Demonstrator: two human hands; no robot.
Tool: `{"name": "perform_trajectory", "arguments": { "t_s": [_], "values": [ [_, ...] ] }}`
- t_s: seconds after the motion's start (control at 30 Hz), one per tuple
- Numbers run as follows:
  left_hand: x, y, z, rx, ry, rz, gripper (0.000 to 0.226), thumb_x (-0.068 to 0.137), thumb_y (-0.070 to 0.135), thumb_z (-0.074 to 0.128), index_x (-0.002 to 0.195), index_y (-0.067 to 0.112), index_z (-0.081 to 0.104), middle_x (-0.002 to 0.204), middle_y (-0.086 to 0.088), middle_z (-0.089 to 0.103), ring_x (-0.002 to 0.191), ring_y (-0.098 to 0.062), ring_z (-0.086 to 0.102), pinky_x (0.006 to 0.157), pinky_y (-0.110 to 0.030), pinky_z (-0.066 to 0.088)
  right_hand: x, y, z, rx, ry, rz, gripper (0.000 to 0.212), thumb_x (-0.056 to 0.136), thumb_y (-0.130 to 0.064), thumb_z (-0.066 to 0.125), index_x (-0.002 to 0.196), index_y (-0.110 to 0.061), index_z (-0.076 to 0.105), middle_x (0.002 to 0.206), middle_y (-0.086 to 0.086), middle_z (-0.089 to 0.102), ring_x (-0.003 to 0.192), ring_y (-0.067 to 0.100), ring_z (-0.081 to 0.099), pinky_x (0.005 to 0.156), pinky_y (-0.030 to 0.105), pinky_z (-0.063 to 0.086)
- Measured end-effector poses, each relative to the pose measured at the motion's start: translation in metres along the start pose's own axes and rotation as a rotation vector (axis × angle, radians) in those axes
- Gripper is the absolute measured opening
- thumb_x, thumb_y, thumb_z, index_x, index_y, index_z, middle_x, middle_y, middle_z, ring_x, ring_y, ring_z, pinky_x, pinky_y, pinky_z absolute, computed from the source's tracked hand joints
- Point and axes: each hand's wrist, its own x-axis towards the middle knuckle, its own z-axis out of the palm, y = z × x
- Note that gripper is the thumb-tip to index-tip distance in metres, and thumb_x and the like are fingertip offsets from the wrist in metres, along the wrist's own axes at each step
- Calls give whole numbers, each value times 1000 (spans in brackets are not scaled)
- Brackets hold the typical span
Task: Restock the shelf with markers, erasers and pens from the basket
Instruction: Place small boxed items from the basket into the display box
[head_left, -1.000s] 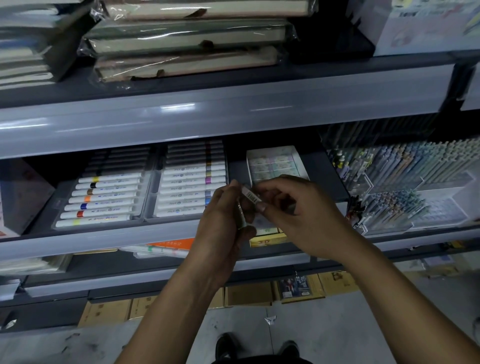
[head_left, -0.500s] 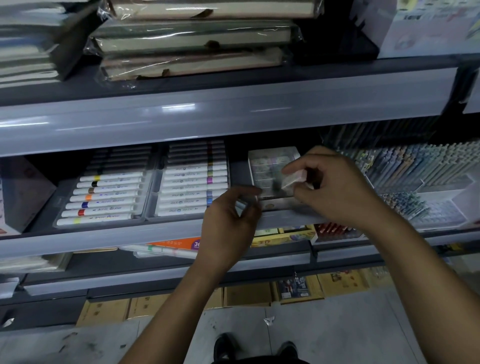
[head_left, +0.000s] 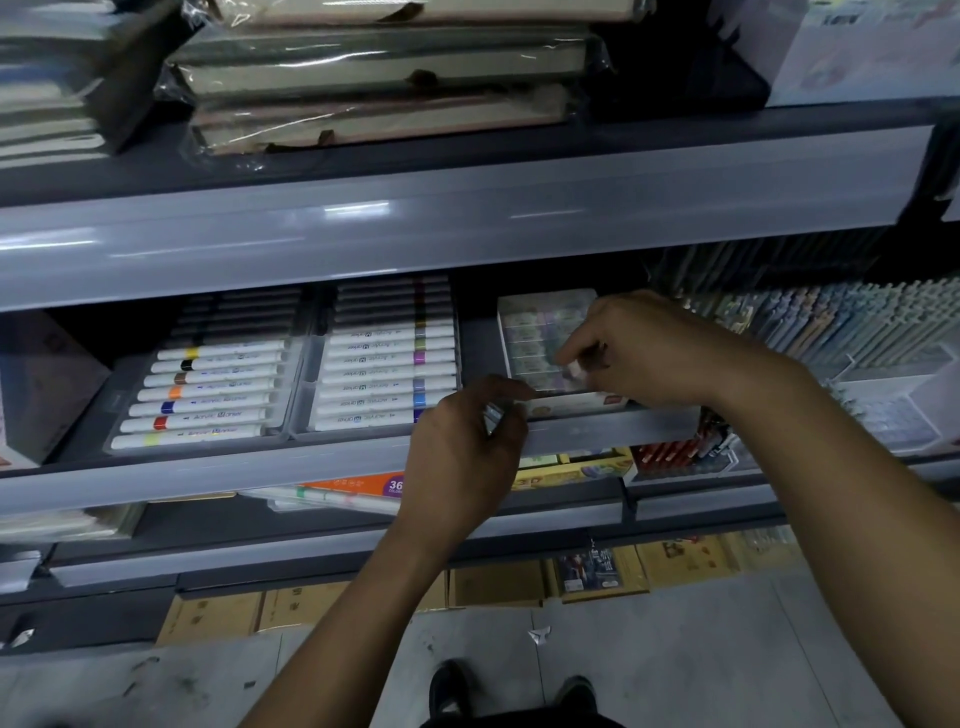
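A white box of erasers (head_left: 540, 338) sits on the middle shelf (head_left: 311, 457), right of two clear trays of white markers (head_left: 218, 389) (head_left: 384, 374). My right hand (head_left: 644, 353) is over the box and pinches a small white eraser (head_left: 574, 370) just above its front row. My left hand (head_left: 467, 447) is at the shelf's front lip and grips more small erasers (head_left: 496, 413), mostly hidden by the fingers. The basket is out of view.
Racks of pens (head_left: 831, 332) fill the shelf to the right. Wrapped notebooks (head_left: 384, 73) are stacked on the upper shelf. Lower shelves hold coloured boxes (head_left: 363, 486) and red pencils (head_left: 670, 452). Cardboard boxes (head_left: 218, 616) line the floor by my shoes.
My right hand took one eraser from my left hand, carried it right and back, and lowered it onto the eraser box. The left hand stayed at the shelf lip.
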Motion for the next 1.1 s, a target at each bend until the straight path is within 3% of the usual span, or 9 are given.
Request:
{"name": "perform_trajectory", "arguments": {
  "t_s": [0.1,0.2,0.47,0.57,0.7,0.8,0.9,1.0,1.1],
  "values": [
    [1,0,0,-5,-7,-2,18,101,18,66,111,28,76,99,19,69,82,11,62,64,-2,40,5,1,2,12,-10,26,30,90,-13,74,116,-26,77,100,-16,70,82,-4,59,79,18,49],
    [1,0,-1,-3,-9,1,18,101,18,66,110,29,76,99,19,69,83,10,61,64,-2,41,8,3,2,-15,-32,34,17,87,-17,80,100,-26,75,92,-14,70,85,1,64,75,25,56],
    [2,-3,0,-15,-10,13,19,100,17,66,110,30,76,99,21,69,90,7,64,63,-4,43,11,7,6,-28,-25,31,16,81,-20,87,84,-27,74,80,-18,61,76,-6,55,65,19,45],
    [2,-4,1,-15,-10,9,19,100,18,66,110,30,76,99,21,68,95,6,63,63,-6,44,11,9,5,-32,-29,30,18,82,-17,85,71,-26,74,75,-16,66,75,-7,55,70,24,50],
    [2,-2,0,-66,-28,-33,15,102,21,65,108,27,76,94,22,68,85,2,65,60,-8,44,7,9,4,-5,-27,12,7,84,-22,85,78,-22,81,78,-16,68,75,-5,61,75,25,55],
    [0,3,-2,-510,-93,-237,23,106,18,51,105,18,74,77,14,61,62,-3,53,56,-14,39,1,7,5,41,28,-25,6,91,-23,79,96,-24,82,86,-21,64,79,-8,59,72,15,47],
    [1,10,-9,-910,-120,-483,39,110,15,35,128,6,69,69,2,54,60,-13,47,54,-22,37,-8,3,8,61,137,-34,9,95,-26,73,102,-25,80,94,-15,65,84,-1,58,78,26,50],
    [3,16,-16,-1090,-137,-519,44,110,12,28,132,6,65,76,-5,60,63,-18,57,53,-25,47,-18,-6,12,99,251,-44,12,97,-27,69,103,-24,79,95,-12,65,86,6,60,78,28,49],
    [2,21,-18,-1138,-142,-503,33,112,15,35,124,5,64,86,-10,68,76,-24,71,66,-31,60,-26,-19,16,177,339,-60,12,97,-26,68,101,-23,79,93,-15,63,84,3,60,77,26,50]
  ]
}}
